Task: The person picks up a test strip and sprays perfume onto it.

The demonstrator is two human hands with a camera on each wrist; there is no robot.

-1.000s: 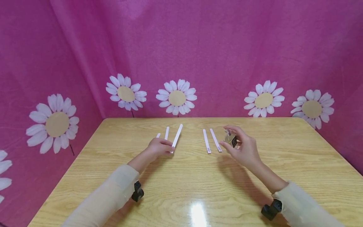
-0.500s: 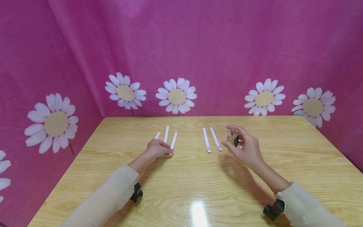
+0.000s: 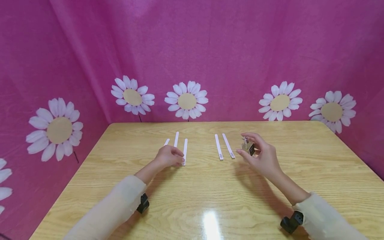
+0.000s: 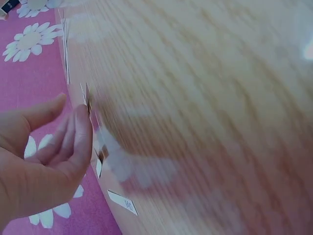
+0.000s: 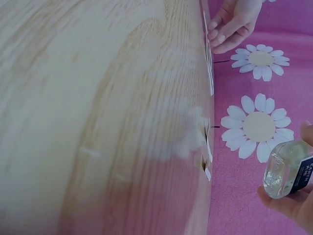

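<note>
A white paper strip [image 3: 185, 148] lies flat at the fingertips of my left hand [image 3: 168, 156]. In the left wrist view the thumb of that hand [image 4: 49, 161] stands apart from the fingers, whose tips touch or nearly touch the strip's end. Two more strips, a middle one [image 3: 176, 138] and an outer one [image 3: 167, 141], are partly hidden behind the hand. My right hand [image 3: 265, 158] grips a small clear glass bottle [image 3: 247, 148] with a dark label between thumb and fingers, above the table. The right wrist view shows the bottle [image 5: 283, 169] tilted.
Two white strips [image 3: 219, 146] [image 3: 228, 146] with small print at their near ends lie between the hands. The wooden table [image 3: 192, 193] reaches back to a pink curtain [image 3: 228, 60] with white flowers. Black cameras sit at both wrists.
The strip by my left hand has come down nearer and turned straighter beside the others; the left thumb and fingers have loosened from it. The right hand, with the bottle, has shifted slightly right.
</note>
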